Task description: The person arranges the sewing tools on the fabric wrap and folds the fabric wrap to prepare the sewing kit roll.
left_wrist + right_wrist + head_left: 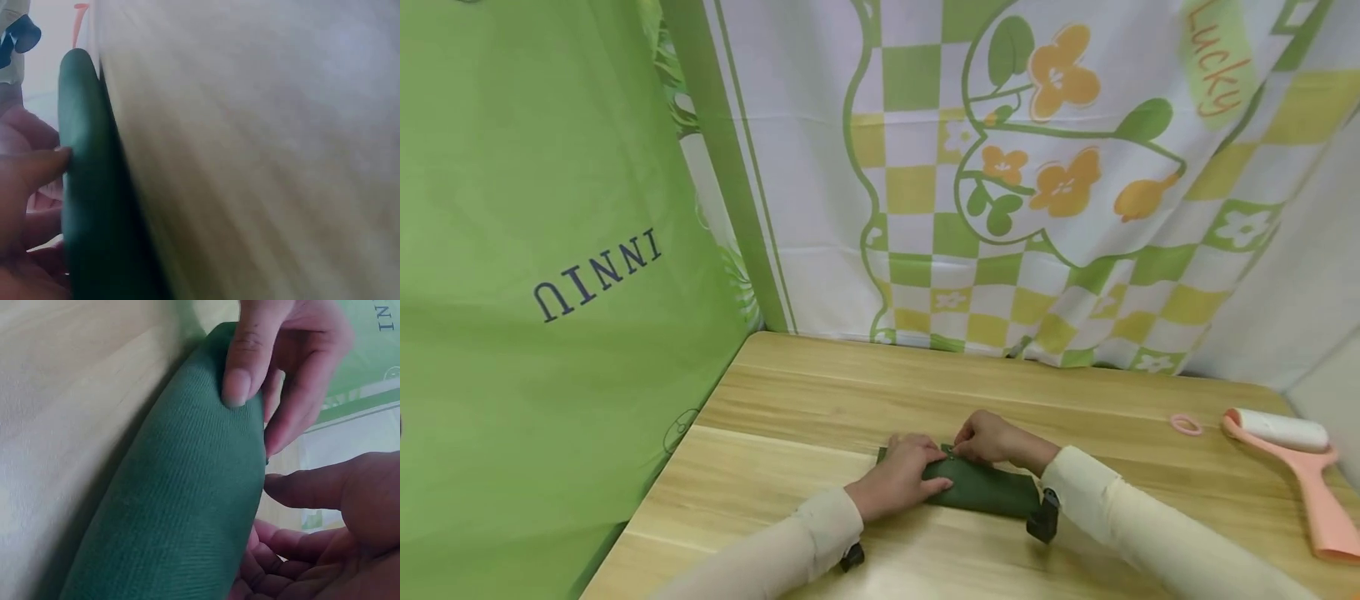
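A long dark green pouch with a finely ribbed surface lies on the wooden table, its end near the left hand partly covered. The left hand grips that end, thumb on the top face and fingers along the far edge. Beside it, the right hand pinches the pouch's far edge between thumb and curled fingers. A tiny round detail shows on the edge between the hands, too small to identify. In the right wrist view, the right thumb meets the edge of the ribbed pouch.
A pink-handled lint roller lies on the table's right side, with a small pink ring to its left. A patterned curtain hangs behind the table. Green cloth hangs at the left.
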Motion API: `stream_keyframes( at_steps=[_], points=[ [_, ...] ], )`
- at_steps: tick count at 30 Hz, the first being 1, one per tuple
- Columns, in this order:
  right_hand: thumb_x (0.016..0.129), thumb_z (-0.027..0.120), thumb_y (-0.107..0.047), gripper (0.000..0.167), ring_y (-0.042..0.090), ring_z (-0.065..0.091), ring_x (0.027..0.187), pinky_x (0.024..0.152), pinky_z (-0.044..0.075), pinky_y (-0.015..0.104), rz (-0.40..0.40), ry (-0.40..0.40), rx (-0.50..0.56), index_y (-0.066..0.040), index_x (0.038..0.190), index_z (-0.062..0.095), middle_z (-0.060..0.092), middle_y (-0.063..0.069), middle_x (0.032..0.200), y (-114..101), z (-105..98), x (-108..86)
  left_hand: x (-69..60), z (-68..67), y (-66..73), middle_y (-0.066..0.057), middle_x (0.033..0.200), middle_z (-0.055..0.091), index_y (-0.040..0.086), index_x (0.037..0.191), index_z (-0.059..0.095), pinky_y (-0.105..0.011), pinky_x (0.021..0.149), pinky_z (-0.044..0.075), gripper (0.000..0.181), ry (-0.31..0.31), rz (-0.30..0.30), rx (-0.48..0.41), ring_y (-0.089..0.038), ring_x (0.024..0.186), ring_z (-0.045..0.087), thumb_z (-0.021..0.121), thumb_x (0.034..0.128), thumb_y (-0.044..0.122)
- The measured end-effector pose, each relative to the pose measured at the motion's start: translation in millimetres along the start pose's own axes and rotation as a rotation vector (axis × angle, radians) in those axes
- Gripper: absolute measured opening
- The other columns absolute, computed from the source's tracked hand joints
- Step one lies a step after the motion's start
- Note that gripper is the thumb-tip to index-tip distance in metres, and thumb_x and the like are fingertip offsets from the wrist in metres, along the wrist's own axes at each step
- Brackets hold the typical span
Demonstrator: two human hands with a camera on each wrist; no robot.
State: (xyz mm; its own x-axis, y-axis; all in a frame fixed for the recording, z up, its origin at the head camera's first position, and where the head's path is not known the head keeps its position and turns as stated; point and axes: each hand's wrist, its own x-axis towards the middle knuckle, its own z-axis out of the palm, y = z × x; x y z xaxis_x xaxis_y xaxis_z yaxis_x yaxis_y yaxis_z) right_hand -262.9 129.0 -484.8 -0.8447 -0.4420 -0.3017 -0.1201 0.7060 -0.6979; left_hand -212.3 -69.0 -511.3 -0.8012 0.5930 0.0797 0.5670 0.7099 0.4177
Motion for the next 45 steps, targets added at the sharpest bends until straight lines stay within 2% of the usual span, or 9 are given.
stream_keyframes(
  at_steps=[6, 10, 15, 19, 22, 27, 33, 39, 45],
  points=[
    [0.085, 0.076, -0.009, 0.011, 0.011, 0.059, 0.071, 0.064, 0.050, 0.026, -0.035, 0.069, -0.172, -0.001, 0.091, 0.072, 0.069, 0.002, 0.081, -1, 8, 1.9, -1.7, -1.4, -1.4, 0.001, 0.118, 0.072, 0.011, 0.118, 0.071, -0.066, 0.104, 0.040, 0.040, 0.014, -0.010, -0.031, -0.016, 0.117, 0.062, 0.074, 0.0903, 0.040],
    [0.083, 0.078, -0.011, 0.011, 0.012, 0.057, 0.068, 0.062, 0.049, 0.027, -0.089, 0.061, -0.279, -0.007, 0.079, 0.069, 0.066, -0.001, 0.075, 0, 11, 1.1, -3.7, -1.7, -1.0, 0.002, 0.118, 0.072, 0.013, 0.117, 0.071, -0.065, 0.107, 0.039, 0.043, -0.010, -0.011, -0.048, -0.015, 0.116, 0.063, 0.077, 0.0866, 0.042],
    [0.083, 0.079, -0.012, 0.015, 0.010, 0.053, 0.062, 0.058, 0.044, 0.024, -0.130, 0.007, -0.195, -0.009, 0.075, 0.067, 0.062, -0.003, 0.068, 3, 7, -1.3, -4.7, -1.7, -2.2, 0.006, 0.113, 0.074, 0.017, 0.112, 0.075, -0.066, 0.106, 0.039, 0.041, 0.015, 0.018, -0.030, -0.011, 0.112, 0.065, 0.081, 0.0819, 0.044],
    [0.088, 0.076, -0.014, 0.013, 0.008, 0.053, 0.062, 0.056, 0.044, 0.022, -0.196, -0.007, -0.086, -0.006, 0.081, 0.068, 0.063, -0.002, 0.070, 7, 5, -5.5, -4.6, -3.3, -5.5, 0.008, 0.104, 0.075, 0.018, 0.107, 0.078, -0.040, 0.103, 0.048, 0.037, 0.048, 0.047, -0.052, -0.005, 0.103, 0.064, 0.084, 0.0793, 0.041],
    [0.089, 0.075, -0.017, 0.015, 0.004, 0.051, 0.061, 0.055, 0.042, 0.020, -0.245, 0.031, -0.043, -0.006, 0.083, 0.068, 0.064, -0.003, 0.070, 11, 7, -9.0, -4.7, -3.8, -9.5, 0.009, 0.098, 0.073, 0.016, 0.103, 0.080, -0.019, 0.089, 0.049, 0.033, 0.051, 0.060, -0.137, 0.001, 0.093, 0.062, 0.085, 0.0793, 0.039],
    [0.087, 0.076, -0.011, 0.014, -0.003, 0.049, 0.057, 0.052, 0.039, 0.016, -0.314, 0.104, 0.021, -0.005, 0.082, 0.065, 0.065, -0.002, 0.067, 14, 12, -13.7, -5.0, -4.3, -14.5, 0.012, 0.097, 0.072, 0.017, 0.103, 0.081, -0.015, 0.085, 0.048, 0.032, 0.045, 0.037, -0.250, 0.006, 0.090, 0.058, 0.084, 0.0804, 0.041],
    [0.089, 0.075, -0.010, 0.007, -0.005, 0.060, 0.068, 0.059, 0.048, 0.016, -0.385, 0.045, 0.022, -0.005, 0.092, 0.071, 0.076, 0.003, 0.081, 18, 10, -15.7, -3.2, -0.6, -17.4, 0.011, 0.097, 0.075, 0.017, 0.099, 0.080, -0.014, 0.083, 0.049, 0.034, 0.063, 0.000, -0.237, 0.006, 0.090, 0.061, 0.084, 0.0793, 0.044],
    [0.091, 0.075, -0.025, 0.019, 0.002, 0.071, 0.086, 0.073, 0.057, 0.020, -0.439, -0.068, -0.055, -0.011, 0.104, 0.073, 0.078, 0.001, 0.097, 18, 6, -21.7, -1.9, 0.6, -17.2, 0.010, 0.097, 0.077, 0.016, 0.100, 0.078, -0.013, 0.078, 0.049, 0.038, 0.055, -0.066, -0.239, 0.005, 0.088, 0.062, 0.085, 0.0773, 0.045],
    [0.089, 0.076, -0.036, 0.028, 0.007, 0.072, 0.097, 0.080, 0.059, 0.025, -0.526, -0.033, -0.234, -0.018, 0.110, 0.070, 0.077, -0.002, 0.106, 19, 10, -29.2, -1.3, -1.0, -17.9, 0.009, 0.105, 0.076, 0.018, 0.109, 0.078, -0.018, 0.085, 0.050, 0.038, 0.021, -0.004, -0.074, 0.000, 0.096, 0.066, 0.077, 0.0853, 0.048]
  ],
)
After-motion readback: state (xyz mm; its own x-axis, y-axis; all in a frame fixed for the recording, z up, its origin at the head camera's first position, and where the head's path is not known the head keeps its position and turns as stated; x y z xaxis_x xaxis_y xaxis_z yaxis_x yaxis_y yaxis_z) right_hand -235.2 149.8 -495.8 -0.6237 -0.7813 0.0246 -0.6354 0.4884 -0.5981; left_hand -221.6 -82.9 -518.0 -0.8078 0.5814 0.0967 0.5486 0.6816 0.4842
